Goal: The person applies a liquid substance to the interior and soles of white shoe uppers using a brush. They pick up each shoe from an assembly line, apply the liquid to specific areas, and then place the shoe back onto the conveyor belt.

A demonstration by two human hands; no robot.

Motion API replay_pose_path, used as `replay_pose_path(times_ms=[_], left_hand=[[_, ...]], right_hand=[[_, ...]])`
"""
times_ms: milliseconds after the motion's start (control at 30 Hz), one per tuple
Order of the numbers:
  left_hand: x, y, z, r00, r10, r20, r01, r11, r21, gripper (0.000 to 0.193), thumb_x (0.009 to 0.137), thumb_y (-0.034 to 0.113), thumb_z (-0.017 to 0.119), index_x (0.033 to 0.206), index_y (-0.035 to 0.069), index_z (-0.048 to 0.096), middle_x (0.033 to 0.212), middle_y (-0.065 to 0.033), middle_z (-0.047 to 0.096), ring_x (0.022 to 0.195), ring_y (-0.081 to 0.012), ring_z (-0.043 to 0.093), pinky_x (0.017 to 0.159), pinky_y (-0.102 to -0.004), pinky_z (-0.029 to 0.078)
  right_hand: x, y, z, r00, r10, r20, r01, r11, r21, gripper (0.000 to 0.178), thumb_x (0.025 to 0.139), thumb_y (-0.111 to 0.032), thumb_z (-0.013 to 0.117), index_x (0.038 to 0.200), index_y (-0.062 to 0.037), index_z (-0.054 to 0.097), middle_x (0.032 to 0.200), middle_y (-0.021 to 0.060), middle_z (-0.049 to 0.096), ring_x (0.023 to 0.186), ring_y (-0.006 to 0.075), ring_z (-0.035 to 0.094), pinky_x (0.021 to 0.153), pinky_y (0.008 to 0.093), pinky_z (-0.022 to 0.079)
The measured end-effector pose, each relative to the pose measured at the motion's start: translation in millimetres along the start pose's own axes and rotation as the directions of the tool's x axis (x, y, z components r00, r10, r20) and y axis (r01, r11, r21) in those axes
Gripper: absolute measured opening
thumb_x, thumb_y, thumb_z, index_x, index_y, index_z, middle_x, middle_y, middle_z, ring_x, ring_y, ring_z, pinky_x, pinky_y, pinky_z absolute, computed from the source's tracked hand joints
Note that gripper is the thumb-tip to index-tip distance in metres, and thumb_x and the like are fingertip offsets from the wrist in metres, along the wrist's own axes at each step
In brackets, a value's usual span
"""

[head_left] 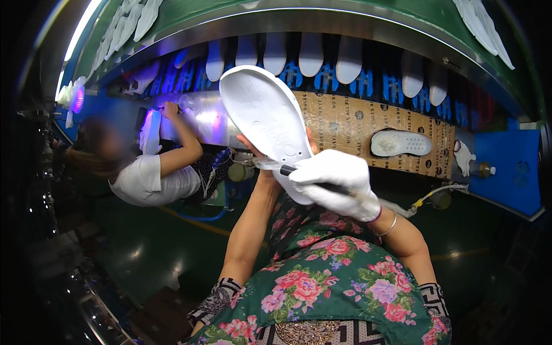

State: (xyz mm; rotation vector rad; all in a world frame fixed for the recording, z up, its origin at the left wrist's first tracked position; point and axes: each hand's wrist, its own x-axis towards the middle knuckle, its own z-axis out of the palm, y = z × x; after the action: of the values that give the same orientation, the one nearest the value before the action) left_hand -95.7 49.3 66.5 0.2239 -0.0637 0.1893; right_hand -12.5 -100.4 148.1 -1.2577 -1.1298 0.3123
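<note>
A large white shoe sole (259,109) is held up in front of me, tilted, with its hollow inner side showing. My left hand (253,146) is bare and grips it from beneath, fingers wrapped round both edges; the palm is hidden behind the sole. My right hand (336,178) wears a white glove and is closed on a brush (286,170) with a dark band and pale bristles. The bristle end lies over the narrower, lower part of the sole; whether it touches is hard to tell.
Another white sole (401,144) lies on the cardboard-covered bench (339,126). Behind it, several soles stand on blue holders (328,77) under a metal-edged shelf (322,17). A co-worker (152,172) in a white shirt works at the left under purple light. A white cloth item (463,156) lies at the bench's right end.
</note>
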Motion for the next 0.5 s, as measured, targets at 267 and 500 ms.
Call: replay_pose_path(times_ms=[267, 500], left_hand=[[9.0, 10.2, -9.1, 0.994, 0.057, -0.094, -0.049, 0.995, 0.091, 0.125, 0.054, 0.099, 0.047, 0.134, 0.002, 0.043, 0.112, -0.0240, 0.056, 0.087, -0.0390, 0.062, 0.066, -0.0506, 0.056], [14.4, 20.2, -15.3, 0.994, 0.108, -0.032, -0.107, 0.993, 0.042, 0.125, 0.052, 0.097, 0.053, 0.133, 0.002, 0.044, 0.113, -0.0220, 0.055, 0.090, -0.0395, 0.061, 0.069, -0.0511, 0.055]], right_hand=[[-4.3, 5.6, 0.8, 0.991, -0.120, 0.055, 0.127, 0.980, -0.152, 0.027, 0.076, -0.003, 0.076, 0.102, -0.0084, 0.072, 0.094, 0.0100, 0.072, 0.079, 0.0270, 0.070, 0.073, 0.0324, 0.056], [-3.7, 6.8, 0.4, 0.995, -0.103, 0.013, 0.103, 0.967, -0.234, 0.030, 0.075, -0.001, 0.075, 0.104, -0.0093, 0.072, 0.094, 0.0097, 0.072, 0.081, 0.0283, 0.070, 0.074, 0.0332, 0.056]])
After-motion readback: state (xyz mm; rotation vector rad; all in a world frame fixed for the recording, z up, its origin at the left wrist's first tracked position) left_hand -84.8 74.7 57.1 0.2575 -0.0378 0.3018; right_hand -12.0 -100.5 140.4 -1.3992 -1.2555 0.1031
